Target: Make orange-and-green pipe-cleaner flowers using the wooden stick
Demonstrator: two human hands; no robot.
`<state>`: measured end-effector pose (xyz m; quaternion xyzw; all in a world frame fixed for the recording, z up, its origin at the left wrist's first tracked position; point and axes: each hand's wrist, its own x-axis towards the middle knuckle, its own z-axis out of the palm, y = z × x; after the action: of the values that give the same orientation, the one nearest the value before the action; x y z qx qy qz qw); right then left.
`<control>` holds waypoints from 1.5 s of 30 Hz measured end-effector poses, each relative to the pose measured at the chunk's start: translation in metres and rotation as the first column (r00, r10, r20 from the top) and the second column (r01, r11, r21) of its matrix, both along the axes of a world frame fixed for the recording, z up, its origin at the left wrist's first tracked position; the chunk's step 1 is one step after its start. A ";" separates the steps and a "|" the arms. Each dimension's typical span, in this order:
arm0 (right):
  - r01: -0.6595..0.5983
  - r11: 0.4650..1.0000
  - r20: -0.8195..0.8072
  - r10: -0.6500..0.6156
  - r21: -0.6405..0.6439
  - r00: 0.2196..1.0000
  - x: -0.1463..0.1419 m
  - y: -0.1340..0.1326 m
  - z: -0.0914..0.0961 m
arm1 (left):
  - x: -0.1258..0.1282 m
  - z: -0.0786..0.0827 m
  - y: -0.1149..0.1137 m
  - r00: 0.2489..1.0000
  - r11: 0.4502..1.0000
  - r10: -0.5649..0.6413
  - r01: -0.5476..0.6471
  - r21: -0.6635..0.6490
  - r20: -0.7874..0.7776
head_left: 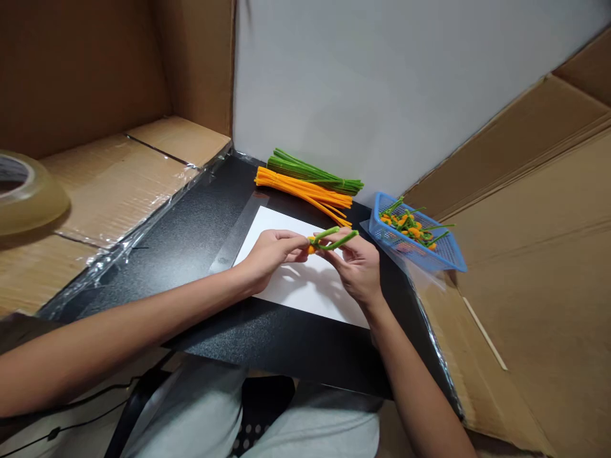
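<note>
Over a white sheet of paper (272, 289), both hands meet at a small pipe-cleaner flower (312, 247) with an orange head and two green ends pointing right. My left hand (279, 251) pinches it at the orange part between thumb and fingers. On the other side, my right hand (356, 261) has its thumb and fingers closed on the green pipe cleaner near the head. Behind the hands lie a bundle of orange pipe cleaners (300, 187) and a bundle of green pipe cleaners (315, 172). The fingers partly hide the flower.
A blue mesh basket (415, 248) at the right holds several orange-and-green pipe-cleaner pieces. The black table (191, 235) is bordered by cardboard (515, 254) on both sides and a pale wall behind. A roll of clear tape (42, 203) rests at the far left.
</note>
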<state>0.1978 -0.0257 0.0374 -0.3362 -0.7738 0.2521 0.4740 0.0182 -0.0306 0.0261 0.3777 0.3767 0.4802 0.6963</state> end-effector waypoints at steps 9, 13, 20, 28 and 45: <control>0.003 0.995 -0.042 -0.007 -0.099 0.999 -0.001 0.000 0.002 | 0.002 0.005 -0.003 0.993 0.993 0.008 0.006 0.119 -0.117; -0.008 0.981 -0.114 -0.014 -0.194 0.993 -0.004 0.000 -0.003 | 0.005 0.003 -0.005 0.991 0.987 0.034 -0.013 0.163 -0.130; 0.030 0.938 -0.288 -0.136 -0.344 0.948 -0.007 0.001 -0.007 | 0.006 -0.001 -0.002 0.998 0.999 0.021 -0.018 0.047 -0.058; -0.043 0.917 -0.359 -0.111 -0.396 0.927 -0.013 -0.003 -0.004 | 0.005 0.002 -0.002 0.999 0.998 0.026 -0.025 0.063 -0.026; -0.042 0.829 -0.390 -0.217 -0.557 0.895 -0.013 0.000 0.000 | 0.000 -0.009 -0.004 0.972 0.871 0.053 0.067 0.487 -0.229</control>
<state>0.1848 -0.0253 0.0376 -0.4292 -0.5243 0.5106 0.5293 0.0182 -0.0348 0.0171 0.5979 0.3205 0.5095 0.5294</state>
